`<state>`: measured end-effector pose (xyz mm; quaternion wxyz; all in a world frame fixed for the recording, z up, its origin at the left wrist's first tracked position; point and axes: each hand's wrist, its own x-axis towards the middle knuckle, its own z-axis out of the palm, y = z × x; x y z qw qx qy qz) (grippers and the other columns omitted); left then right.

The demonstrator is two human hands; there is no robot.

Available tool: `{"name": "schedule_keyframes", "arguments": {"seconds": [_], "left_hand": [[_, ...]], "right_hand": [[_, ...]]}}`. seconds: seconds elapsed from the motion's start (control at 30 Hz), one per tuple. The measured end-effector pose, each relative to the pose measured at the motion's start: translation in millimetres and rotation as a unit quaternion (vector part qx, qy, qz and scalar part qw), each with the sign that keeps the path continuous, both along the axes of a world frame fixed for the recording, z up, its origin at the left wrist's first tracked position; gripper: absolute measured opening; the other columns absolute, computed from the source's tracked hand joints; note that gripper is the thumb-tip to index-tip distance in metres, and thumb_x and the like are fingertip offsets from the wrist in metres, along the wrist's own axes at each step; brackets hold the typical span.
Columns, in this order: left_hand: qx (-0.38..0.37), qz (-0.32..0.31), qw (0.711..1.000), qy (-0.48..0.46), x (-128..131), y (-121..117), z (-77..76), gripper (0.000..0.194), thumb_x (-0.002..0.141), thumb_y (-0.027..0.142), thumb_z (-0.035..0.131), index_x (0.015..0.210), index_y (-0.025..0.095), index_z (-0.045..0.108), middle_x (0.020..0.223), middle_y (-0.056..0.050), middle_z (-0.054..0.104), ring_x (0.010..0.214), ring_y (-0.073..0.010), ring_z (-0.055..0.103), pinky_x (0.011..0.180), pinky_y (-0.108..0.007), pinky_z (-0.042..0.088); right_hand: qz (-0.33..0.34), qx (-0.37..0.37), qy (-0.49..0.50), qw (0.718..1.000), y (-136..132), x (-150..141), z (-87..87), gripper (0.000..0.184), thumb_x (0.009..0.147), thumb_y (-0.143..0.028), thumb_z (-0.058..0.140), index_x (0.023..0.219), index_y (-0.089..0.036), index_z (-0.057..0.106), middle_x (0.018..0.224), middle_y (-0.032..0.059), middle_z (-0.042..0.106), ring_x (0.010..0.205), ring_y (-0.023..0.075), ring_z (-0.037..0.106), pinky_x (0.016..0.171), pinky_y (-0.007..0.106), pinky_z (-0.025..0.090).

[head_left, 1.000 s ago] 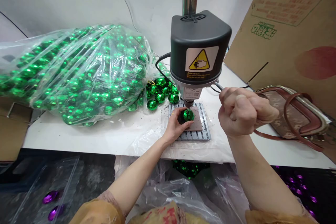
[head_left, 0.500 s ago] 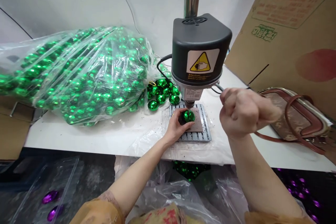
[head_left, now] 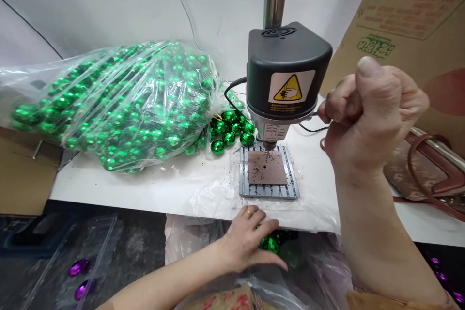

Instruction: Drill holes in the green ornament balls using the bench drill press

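The black bench drill press [head_left: 288, 72] stands on the white table, its bit over a brown square pad [head_left: 268, 168] with a small hole and dark chips. My right hand [head_left: 374, 111] is closed in a fist around the drill press lever [head_left: 315, 114], at the right of the motor housing. Below the table's front edge is my left hand [head_left: 250, 240], thumb and fingers spread. A shiny green faceted ball [head_left: 269, 244] shows between its thumb and forefinger, over the plastic bag in my lap; I see no firm grip on it.
A big clear bag of green balls [head_left: 145, 106] lies on the table at left, with several loose green balls [head_left: 228, 138] beside the drill. At right are a handbag [head_left: 414, 169] and a cardboard box [head_left: 407, 14]. Purple balls [head_left: 78, 267] lie low at left.
My left hand has come off the pad with the green ball and moved down below the table edge, fingers opening. My right hand has risen with the lever, and the bit is up.
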<state>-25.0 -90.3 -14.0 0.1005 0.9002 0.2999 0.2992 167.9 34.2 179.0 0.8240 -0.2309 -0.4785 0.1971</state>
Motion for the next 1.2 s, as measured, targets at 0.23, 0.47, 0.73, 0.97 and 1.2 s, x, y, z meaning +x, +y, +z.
{"name": "schedule_keyframes", "arguments": {"seconds": [0.23,0.47,0.73,0.97,1.2], "left_hand": [[-0.014,0.184,0.979,-0.086,-18.1,144.9,16.5,0.031,0.092,0.014,0.055,0.12,0.024,0.065,0.113,-0.009,0.067,0.11,-0.0276,0.061,0.095,-0.043,0.048],[-0.08,0.218,0.972,-0.048,5.1,213.6,3.3,0.037,0.078,0.014,0.077,0.113,0.022,0.069,0.117,-0.01,0.06,0.106,-0.0293,0.062,0.093,-0.041,0.05],[-0.304,0.232,0.856,-0.348,-1.2,185.2,14.7,0.038,0.084,0.041,0.073,0.114,0.02,0.062,0.091,-0.003,0.066,0.081,-0.018,0.064,0.071,-0.032,0.054],[-0.392,0.091,0.843,-0.356,1.8,140.3,12.9,0.059,0.075,0.054,0.083,0.118,0.018,0.064,0.109,-0.008,0.073,0.093,-0.0191,0.069,0.08,-0.032,0.057],[-0.367,0.105,0.866,-0.324,11.5,135.4,3.5,0.056,0.077,0.047,0.082,0.12,0.019,0.062,0.103,-0.007,0.073,0.087,-0.0192,0.069,0.078,-0.032,0.056]], "right_hand": [[-0.002,-0.003,0.016,1.0,1.8,0.0,0.0,0.048,0.078,-0.031,0.071,0.046,-0.023,0.037,0.039,-0.006,0.031,0.034,0.0089,0.034,0.035,0.032,0.022],[0.006,0.003,0.001,1.0,-2.1,-0.7,-1.8,0.043,0.085,-0.024,0.064,0.051,-0.021,0.038,0.042,-0.007,0.034,0.038,0.0067,0.035,0.038,0.029,0.025],[0.002,0.003,-0.022,1.0,-2.6,1.3,-2.4,0.044,0.088,-0.026,0.062,0.051,-0.02,0.038,0.043,-0.0068,0.036,0.04,0.0048,0.037,0.042,0.027,0.027],[0.001,-0.006,-0.003,1.0,0.5,1.8,-1.7,0.049,0.08,-0.036,0.072,0.049,-0.023,0.036,0.04,-0.0065,0.034,0.036,0.0086,0.034,0.038,0.032,0.025],[0.013,0.002,0.005,1.0,0.3,1.1,-1.5,0.044,0.081,-0.033,0.07,0.05,-0.023,0.041,0.041,-0.0068,0.036,0.036,0.0091,0.035,0.038,0.032,0.024]]}}
